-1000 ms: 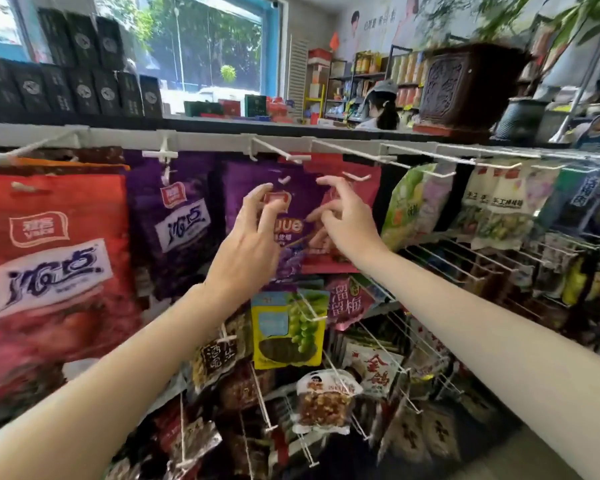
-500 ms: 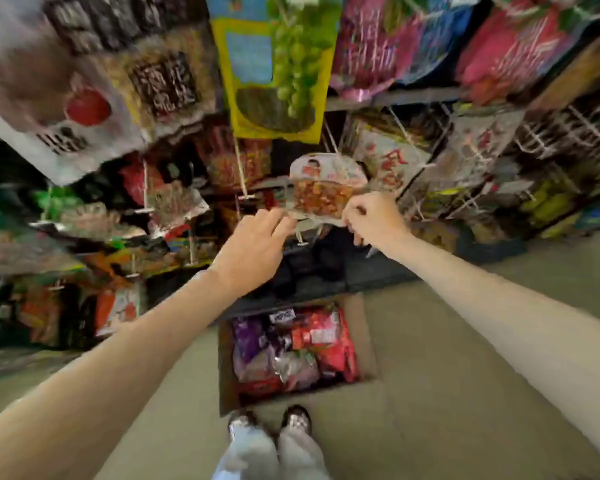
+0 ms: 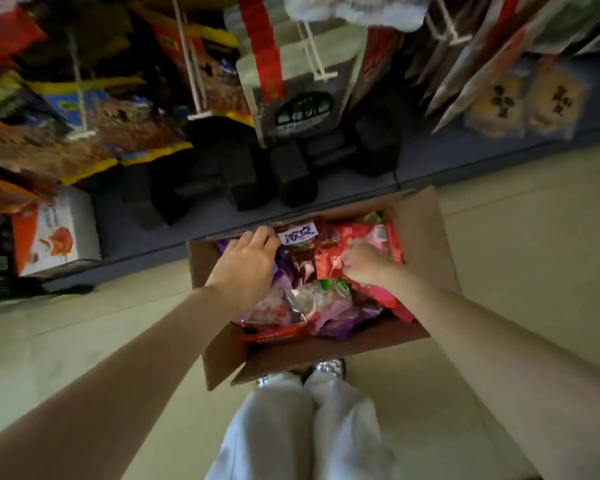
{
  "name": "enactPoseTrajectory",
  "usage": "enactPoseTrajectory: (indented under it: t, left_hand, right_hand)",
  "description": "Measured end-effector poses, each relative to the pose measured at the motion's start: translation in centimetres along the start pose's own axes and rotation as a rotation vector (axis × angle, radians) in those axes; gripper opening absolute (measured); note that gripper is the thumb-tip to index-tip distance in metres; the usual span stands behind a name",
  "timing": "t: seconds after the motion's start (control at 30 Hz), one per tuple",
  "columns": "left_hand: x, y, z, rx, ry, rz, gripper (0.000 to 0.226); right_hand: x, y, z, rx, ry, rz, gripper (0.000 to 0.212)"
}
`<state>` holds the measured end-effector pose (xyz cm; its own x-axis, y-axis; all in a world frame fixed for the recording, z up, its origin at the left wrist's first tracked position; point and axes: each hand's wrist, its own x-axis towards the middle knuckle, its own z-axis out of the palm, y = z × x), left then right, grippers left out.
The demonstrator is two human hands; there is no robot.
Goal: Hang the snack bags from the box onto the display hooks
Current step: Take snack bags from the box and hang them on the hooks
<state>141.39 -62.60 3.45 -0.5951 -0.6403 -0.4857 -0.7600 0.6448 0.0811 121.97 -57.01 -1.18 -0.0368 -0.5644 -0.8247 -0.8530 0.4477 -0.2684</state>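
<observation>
1. The step in hand looks like the pick-up: the person bends over the cardboard box (image 3: 426,237) on the floor, with both hands down among the snack bags (image 3: 312,303) that fill it.
2. The left hand (image 3: 246,268) lies palm down on the purple bags at the far left of the box. Its fingertips curl over the far end of a bag beside a white label (image 3: 298,234); whether they have truly gripped it cannot be told through the blur.
3. The right hand (image 3: 364,265) has its fingers bunched on a red bag (image 3: 336,261) near the middle of the box and appears to pinch its crinkled film.
4. The bags are still in the box, piled loosely in red, purple and silver; none is lifted clear.
5. The display hooks (image 3: 312,50) jut out from the rack above the box, some with packets hanging on them.
6. The next move likely calls for pulling one bag free of the pile, finding the hole at its top edge, and raising it to a hook with room.
7. A loose grip on slippery film could drag neighbouring bags out with it.
</observation>
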Motion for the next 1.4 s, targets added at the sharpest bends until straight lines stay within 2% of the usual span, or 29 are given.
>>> enactPoseTrajectory:
  t: [0.07, 0.13, 0.23, 0.3, 0.43, 0.57, 0.7, 0.8, 0.87, 0.93, 1.03, 1.13, 1.17, 1.27, 1.33, 1.4]
  left_hand:
    - [1.9, 0.1, 2.4, -0.040, -0.027, -0.007, 0.052]
    - [3.5, -0.1, 4.2, -0.071, -0.032, -0.006, 0.052]
    - [4.5, -0.9, 5.9, -0.132, -0.016, -0.004, 0.050]
    - [4.2, -1.5, 6.0, -0.169, 0.002, -0.010, 0.050]
    - [2.1, -1.9, 3.4, -0.268, 0.002, -0.090, 0.054]
    - [-0.2, -1.6, -2.3, -0.310, -0.033, -0.136, 0.064]
    - [-3.1, -1.7, -9.5, -0.398, -0.055, -0.088, 0.069]
    - [-5.2, -2.1, -18.5, -0.646, 0.090, -0.089, 0.035]
    - [-6.5, -2.3, -26.2, -0.596, 0.181, -0.050, 0.026]
    - [-8.1, -2.3, -34.2, -0.464, 0.218, 0.019, 0.028]
    - [-11.5, -1.5, -44.8, -0.331, 0.273, 0.133, 0.031]
    - [-15.6, 0.0, -53.4, -0.249, 0.317, 0.208, 0.030]
    - [-16.9, 0.5, -55.8, -0.240, 0.335, 0.225, 0.029]
    - [-20.6, 1.8, -61.7, -0.321, 0.341, 0.294, 0.017]
    - [-22.7, 2.5, -64.8, -0.356, 0.389, 0.348, 0.010]
    - [-24.0, 2.8, -67.3, -0.365, 0.491, 0.374, 0.017]
  right_hand:
    - [3.3, 0.2, 1.2, 0.072, 0.019, -0.037, 0.035]
    - [6.3, -0.2, 1.7, 0.233, 0.046, -0.039, 0.043]
    - [9.7, -1.3, 1.8, 0.550, 0.083, 0.005, 0.038]
    - [10.2, -2.1, 2.0, 0.667, 0.087, 0.013, 0.034]
    - [7.4, -4.3, 2.5, 0.471, 0.142, -0.068, 0.026]
    - [1.0, -6.7, -1.7, 0.345, 0.139, -0.155, 0.024]
    - [-7.8, -9.3, -9.6, 0.181, 0.080, -0.265, 0.026]
    - [-16.0, -12.3, -17.6, 0.150, 0.066, -0.321, 0.025]
    - [-21.9, -14.4, -23.1, 0.179, 0.086, -0.334, 0.021]
    - [-27.6, -16.5, -28.2, 0.240, 0.121, -0.352, 0.016]
    - [-36.5, -19.5, -34.1, 0.319, 0.267, -0.416, 0.011]
    - [-44.1, -21.8, -38.5, 0.220, 0.390, -0.461, 0.032]
    - [-46.2, -22.3, -39.5, 0.167, 0.426, -0.465, 0.031]
    - [-51.7, -23.2, -42.2, 0.124, 0.591, -0.441, 0.008]
    - [-54.8, -23.8, -43.6, 0.124, 0.720, -0.458, 0.011]
    - [-57.7, -24.6, -44.9, 0.034, 0.816, -0.466, 0.012]
